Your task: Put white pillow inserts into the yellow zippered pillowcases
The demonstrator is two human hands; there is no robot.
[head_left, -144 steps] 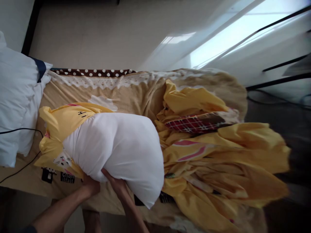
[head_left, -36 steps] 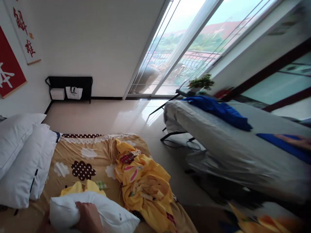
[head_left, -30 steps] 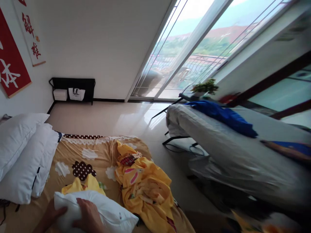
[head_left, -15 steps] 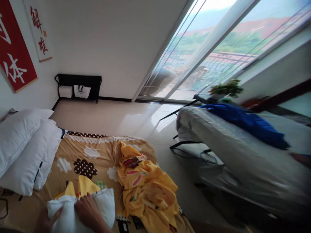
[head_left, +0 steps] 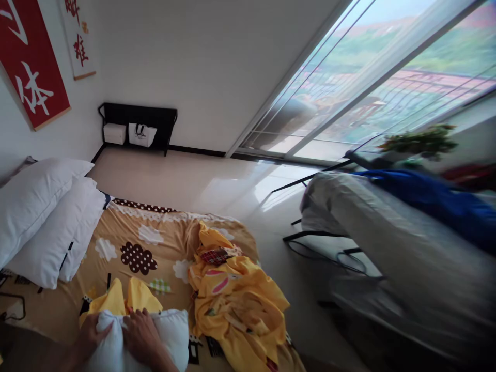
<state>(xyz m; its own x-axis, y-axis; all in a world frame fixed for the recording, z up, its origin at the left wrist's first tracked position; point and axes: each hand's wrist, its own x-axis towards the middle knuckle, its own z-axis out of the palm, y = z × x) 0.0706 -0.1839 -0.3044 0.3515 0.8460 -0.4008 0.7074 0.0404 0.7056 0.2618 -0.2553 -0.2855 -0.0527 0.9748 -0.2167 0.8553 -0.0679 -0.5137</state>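
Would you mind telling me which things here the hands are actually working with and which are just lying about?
In hand: white pillow, gripped by left hand and right hand; yellow pillowcase behind it.

Lying about: crumpled yellow cover, stacked white pillows, blue cloth on the other bed.

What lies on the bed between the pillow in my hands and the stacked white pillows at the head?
In the head view, between the held pillow and the stacked white pillows lies the yellow pillowcase, then bare patterned bedsheet.
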